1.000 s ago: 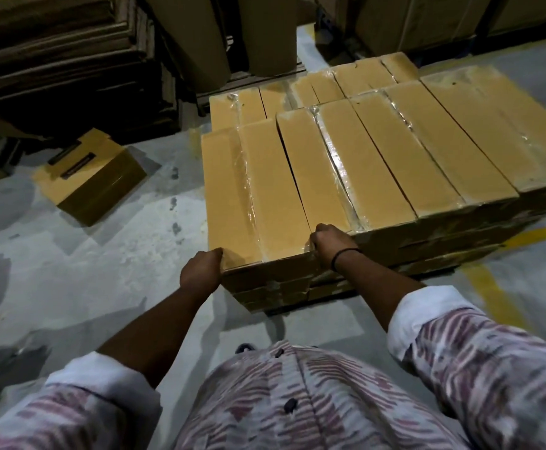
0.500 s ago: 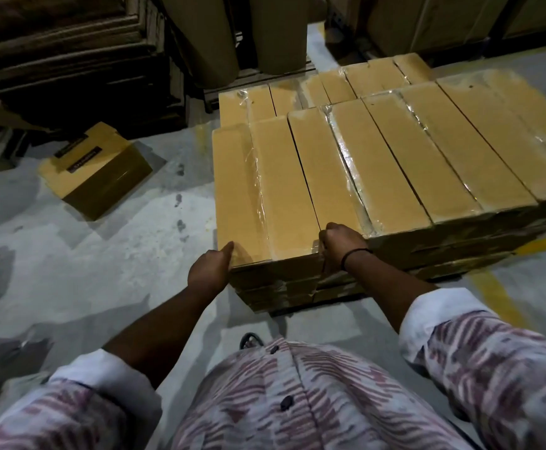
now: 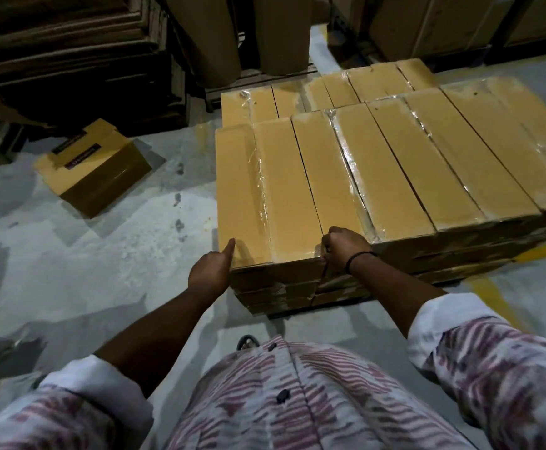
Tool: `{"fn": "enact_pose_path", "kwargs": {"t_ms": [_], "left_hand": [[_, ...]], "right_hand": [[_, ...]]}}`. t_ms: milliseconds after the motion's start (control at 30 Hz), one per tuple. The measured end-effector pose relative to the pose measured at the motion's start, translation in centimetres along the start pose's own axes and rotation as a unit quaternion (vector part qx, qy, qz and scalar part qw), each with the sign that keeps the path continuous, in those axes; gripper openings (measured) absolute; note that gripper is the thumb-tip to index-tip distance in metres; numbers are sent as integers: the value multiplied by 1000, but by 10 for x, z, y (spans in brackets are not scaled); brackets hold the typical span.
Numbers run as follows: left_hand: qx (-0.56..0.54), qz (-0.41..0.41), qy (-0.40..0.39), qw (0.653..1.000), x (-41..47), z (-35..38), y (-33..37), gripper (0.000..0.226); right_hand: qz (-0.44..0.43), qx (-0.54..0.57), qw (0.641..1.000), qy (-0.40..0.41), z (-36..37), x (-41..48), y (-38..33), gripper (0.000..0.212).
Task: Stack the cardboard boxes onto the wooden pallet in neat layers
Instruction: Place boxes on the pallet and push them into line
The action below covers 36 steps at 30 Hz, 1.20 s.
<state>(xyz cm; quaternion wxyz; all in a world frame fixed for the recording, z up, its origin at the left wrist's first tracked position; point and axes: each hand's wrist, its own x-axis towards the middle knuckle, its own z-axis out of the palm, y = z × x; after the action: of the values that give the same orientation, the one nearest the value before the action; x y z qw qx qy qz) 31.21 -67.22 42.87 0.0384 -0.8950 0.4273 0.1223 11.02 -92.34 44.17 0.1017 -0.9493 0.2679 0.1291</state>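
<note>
Long flat cardboard boxes wrapped in clear film lie side by side in layers on a low stack (image 3: 395, 177); the pallet under them is hidden. The nearest left bundle (image 3: 271, 196) of wrapped boxes sits on top at the stack's near left corner. My left hand (image 3: 211, 274) presses against that bundle's near left corner, thumb up on the top face. My right hand (image 3: 343, 246) is closed on the bundle's near right edge, fingers curled over the film. A black band is on the right wrist.
A single closed carton (image 3: 93, 167) lies on the concrete floor to the left. Dark stacks of flattened cardboard (image 3: 70, 60) stand at the back left, tall cartons (image 3: 281, 30) behind the stack. Yellow floor lines (image 3: 492, 293) run at the right.
The hands stay on the near bundle's end. My left thumb has lifted onto the top face. The view has shifted a little, so the stack sits slightly further right and up.
</note>
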Motion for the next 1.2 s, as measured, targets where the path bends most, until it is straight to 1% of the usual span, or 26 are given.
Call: {"fn": "enact_pose_path", "kwargs": {"t_ms": [333,500,700,1067,1200], "left_hand": [[-30,-26,3,999,-1,0,2,83],[-66,-40,14,997,-5,1,3,81],[-83,-32,20,996,-9,-2,3,78],[-90,-29,35,995,-12,-3,6,77],[-96,-40,20,994,-10,-4,10,76]], "right_hand": [[-9,-16,1000,-1,-1,1,-1,25],[-21,-47,999,5,4,-2,-3,24],[-28,-92,995,10,12,-9,-8,26],[-27,-69,997,19,10,-5,-2,26],[-24,-65,997,19,10,-6,-3,27]]}}
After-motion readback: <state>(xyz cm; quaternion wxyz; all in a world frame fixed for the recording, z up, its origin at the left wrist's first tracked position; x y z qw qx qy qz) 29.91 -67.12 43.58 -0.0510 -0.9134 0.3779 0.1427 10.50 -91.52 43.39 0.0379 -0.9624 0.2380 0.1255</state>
